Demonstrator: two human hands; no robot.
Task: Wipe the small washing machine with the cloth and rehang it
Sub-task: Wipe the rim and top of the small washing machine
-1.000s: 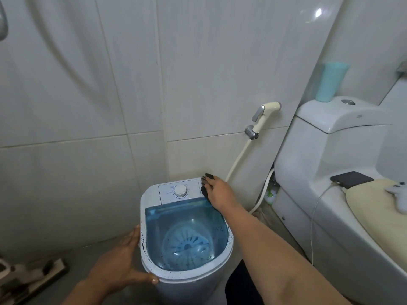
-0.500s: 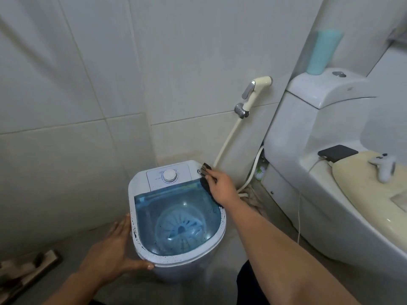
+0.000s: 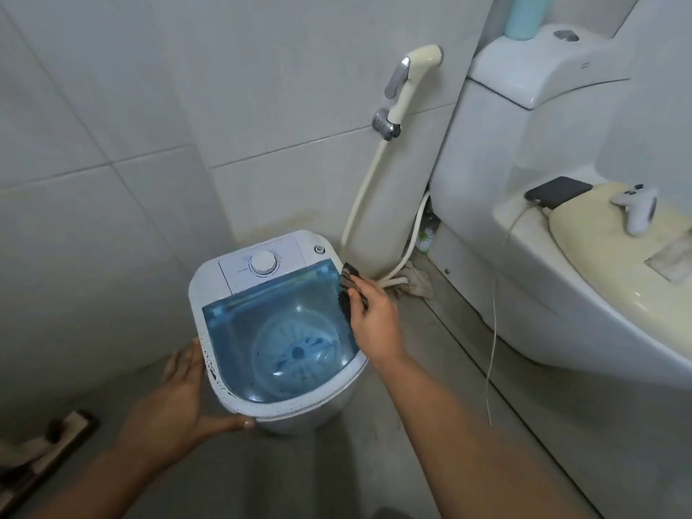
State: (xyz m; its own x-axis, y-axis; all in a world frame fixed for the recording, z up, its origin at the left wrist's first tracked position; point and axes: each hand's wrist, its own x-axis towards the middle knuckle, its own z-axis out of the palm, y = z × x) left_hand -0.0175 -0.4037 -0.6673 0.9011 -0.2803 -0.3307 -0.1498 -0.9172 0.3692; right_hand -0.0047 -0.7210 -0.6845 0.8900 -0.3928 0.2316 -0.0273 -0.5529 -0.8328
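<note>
Pale glossy wall tiles (image 3: 112, 106) and a grey floor (image 3: 299, 473) frame a small bathroom corner seen from above. At the far lower left, a dark-edged floor tool (image 3: 56, 443) lies at the frame edge, too cropped to name.

From the bottom left the left forearm reaches up and inward. The left hand (image 3: 179, 402) is spread open and flat against the near-left side of the small washing machine (image 3: 224, 279), fingers pointing up along its wall and the thumb hooked under the front rim.

That machine stands on the floor near the wall, white-bodied, with a translucent blue lid (image 3: 277, 316) closed over the tub, 1 round white dial (image 3: 264, 263) on its back panel and dark specks along the near-left rim.

From the bottom right the right forearm extends diagonally to the machine's right rim. The right hand (image 3: 374, 324) pinches a dark cloth (image 3: 346, 290) between thumb and fingers, pressing it onto the right edge of the lid just below the back corner.

Behind it a cream bidet sprayer (image 3: 412, 73) hangs in a chrome wall holder, its hose curving down to a crumpled rag (image 3: 413, 282) on the floor. At right stands a white toilet (image 3: 524, 294); on its closed cream lid rest a dark phone (image 3: 558, 191) with a trailing cable and a white controller (image 3: 636, 207). On the cistern stands a turquoise container (image 3: 528, 13).
</note>
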